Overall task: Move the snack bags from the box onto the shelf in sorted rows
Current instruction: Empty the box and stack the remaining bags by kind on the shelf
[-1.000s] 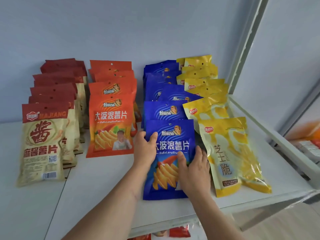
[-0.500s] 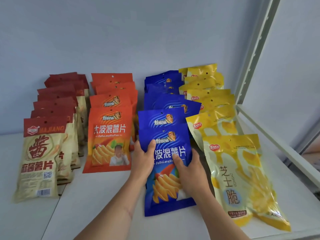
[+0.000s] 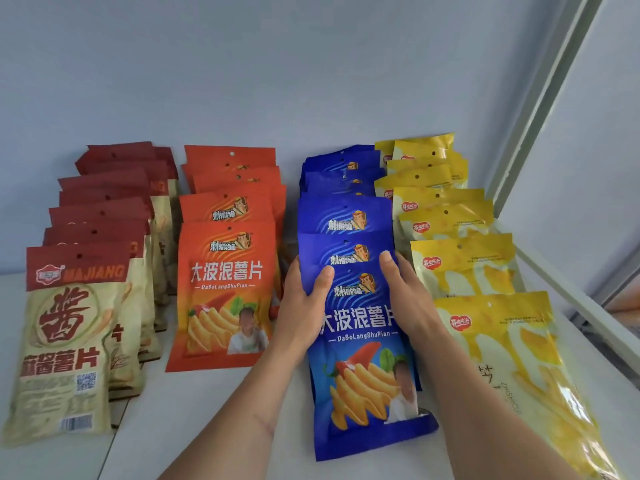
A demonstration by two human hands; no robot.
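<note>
Four rows of snack bags lie overlapped on the white shelf (image 3: 194, 420): beige and dark-red bags (image 3: 65, 344) at the left, orange bags (image 3: 225, 292), blue bags (image 3: 346, 220) and yellow bags (image 3: 491, 341) at the right. The front blue bag (image 3: 367, 382) lies at the head of the blue row. My left hand (image 3: 304, 313) grips its upper left edge, thumb on the front. My right hand (image 3: 408, 299) holds its upper right edge. The box is out of view.
A pale wall stands behind the rows. A white shelf post (image 3: 547, 98) rises at the right, and a white side rail (image 3: 581, 299) runs along the shelf's right edge next to the yellow row.
Both hands have slid the front blue bag back up the row, from its middle to its upper edges. The camera has moved closer and tilted down.
</note>
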